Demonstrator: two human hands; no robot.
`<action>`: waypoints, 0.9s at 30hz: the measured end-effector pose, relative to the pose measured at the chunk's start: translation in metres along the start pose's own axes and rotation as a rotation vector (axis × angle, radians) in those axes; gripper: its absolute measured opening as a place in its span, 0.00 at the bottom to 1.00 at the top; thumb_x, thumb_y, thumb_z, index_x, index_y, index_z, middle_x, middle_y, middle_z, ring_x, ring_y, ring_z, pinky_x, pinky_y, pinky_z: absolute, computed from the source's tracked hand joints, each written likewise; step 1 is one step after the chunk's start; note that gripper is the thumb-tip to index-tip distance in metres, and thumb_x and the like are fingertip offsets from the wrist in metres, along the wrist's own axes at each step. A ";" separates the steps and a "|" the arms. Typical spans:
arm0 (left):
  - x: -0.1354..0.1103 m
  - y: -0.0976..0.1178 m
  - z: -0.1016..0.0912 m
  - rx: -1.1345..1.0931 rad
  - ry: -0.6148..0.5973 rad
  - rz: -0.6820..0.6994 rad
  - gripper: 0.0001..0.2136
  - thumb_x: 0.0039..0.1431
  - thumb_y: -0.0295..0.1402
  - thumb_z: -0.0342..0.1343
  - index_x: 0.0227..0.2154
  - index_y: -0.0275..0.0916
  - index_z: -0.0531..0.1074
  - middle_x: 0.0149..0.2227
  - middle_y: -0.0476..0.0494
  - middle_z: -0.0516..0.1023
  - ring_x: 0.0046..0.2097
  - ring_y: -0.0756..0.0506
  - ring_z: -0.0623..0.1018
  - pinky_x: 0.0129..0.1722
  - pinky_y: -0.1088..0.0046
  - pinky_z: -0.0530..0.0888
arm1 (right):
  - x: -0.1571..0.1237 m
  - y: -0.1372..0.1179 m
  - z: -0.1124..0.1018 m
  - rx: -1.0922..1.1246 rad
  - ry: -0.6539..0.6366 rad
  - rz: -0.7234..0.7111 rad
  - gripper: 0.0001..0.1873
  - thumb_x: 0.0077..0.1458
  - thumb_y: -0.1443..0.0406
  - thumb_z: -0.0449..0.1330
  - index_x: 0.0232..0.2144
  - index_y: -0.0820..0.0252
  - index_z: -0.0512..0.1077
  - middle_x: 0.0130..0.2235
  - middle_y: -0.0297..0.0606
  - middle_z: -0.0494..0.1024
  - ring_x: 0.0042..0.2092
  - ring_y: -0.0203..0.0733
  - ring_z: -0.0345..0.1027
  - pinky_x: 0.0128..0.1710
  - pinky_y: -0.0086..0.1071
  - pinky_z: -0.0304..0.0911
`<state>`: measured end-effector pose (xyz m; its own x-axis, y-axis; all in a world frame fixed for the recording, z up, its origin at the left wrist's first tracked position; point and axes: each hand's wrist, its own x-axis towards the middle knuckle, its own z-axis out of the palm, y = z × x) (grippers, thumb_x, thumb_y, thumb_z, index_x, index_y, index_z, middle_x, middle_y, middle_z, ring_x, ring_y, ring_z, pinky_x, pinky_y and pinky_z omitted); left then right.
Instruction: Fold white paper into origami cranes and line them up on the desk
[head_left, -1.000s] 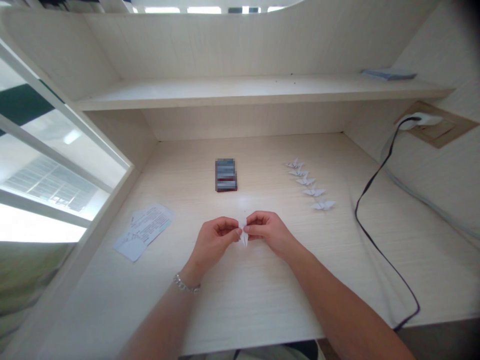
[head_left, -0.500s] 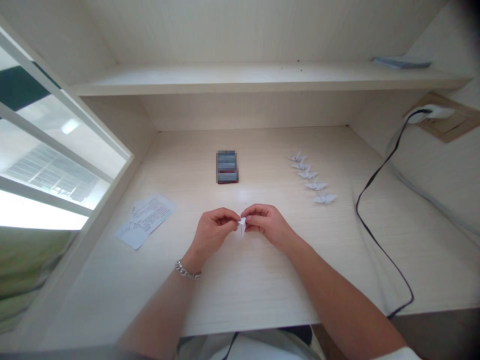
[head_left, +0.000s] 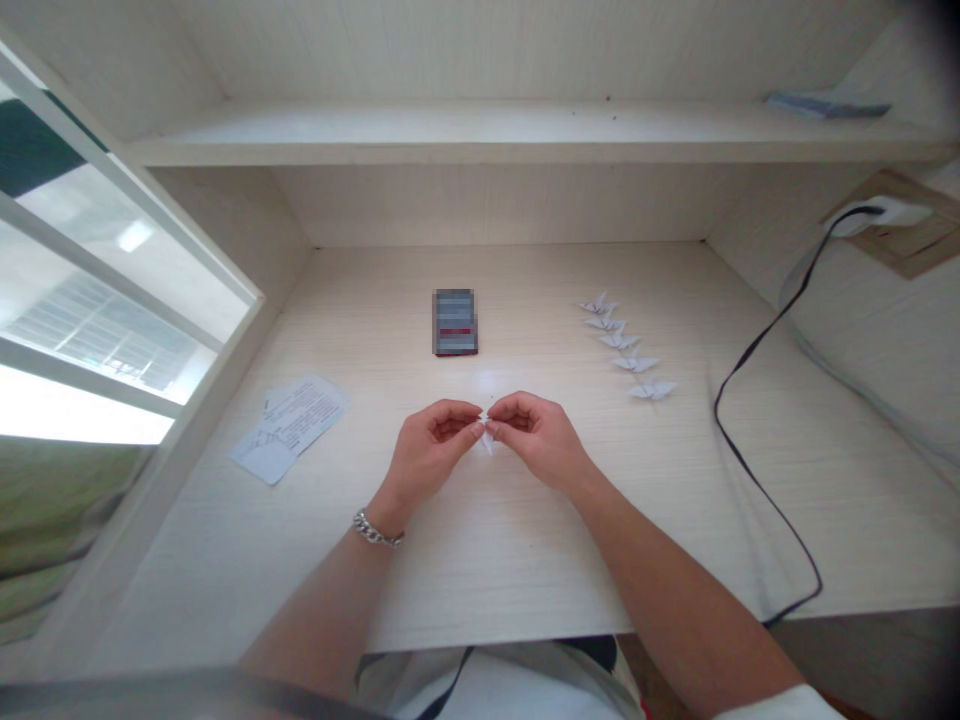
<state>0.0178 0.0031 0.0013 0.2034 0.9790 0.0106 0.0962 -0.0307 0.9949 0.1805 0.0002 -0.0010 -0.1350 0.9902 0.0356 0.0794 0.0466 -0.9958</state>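
Between my two hands is a small folded white paper (head_left: pixel 487 441), its lower tip pointing down toward me. My left hand (head_left: pixel 433 446) pinches its left side between thumb and fingertips. On the right side, my right hand (head_left: pixel 541 440) grips it the same way, with the fingertips of both hands nearly touching. The fingers cover most of the paper. To the right lies a slanting row of several folded white paper cranes (head_left: pixel 619 341) on the desk. A silver chain bracelet (head_left: pixel 377 530) circles my left wrist.
A dark, pixelated phone-like rectangle (head_left: pixel 455 322) lies beyond my hands. Printed paper sheets (head_left: pixel 291 428) rest at left. A black cable (head_left: pixel 721 420) runs from the wall socket (head_left: pixel 900 222) down the right side. A shelf (head_left: pixel 480 152) spans the back.
Both thumbs have come up over the front of the folded paper, and the fingertips have drawn closer together. More of the paper is covered. The camera view has tilted slightly.
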 end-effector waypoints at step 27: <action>0.000 0.000 0.004 -0.032 0.136 0.001 0.08 0.44 0.32 0.60 0.28 0.35 0.70 0.27 0.47 0.73 0.29 0.51 0.72 0.29 0.76 0.69 | -0.001 0.002 0.015 0.030 0.117 -0.009 0.05 0.45 0.65 0.60 0.25 0.59 0.66 0.26 0.34 0.70 0.28 0.35 0.64 0.28 0.30 0.61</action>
<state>0.0212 0.0021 0.0009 0.0691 0.9973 0.0229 0.0642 -0.0273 0.9976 0.1660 -0.0032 -0.0042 -0.0195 0.9984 0.0521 0.0489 0.0530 -0.9974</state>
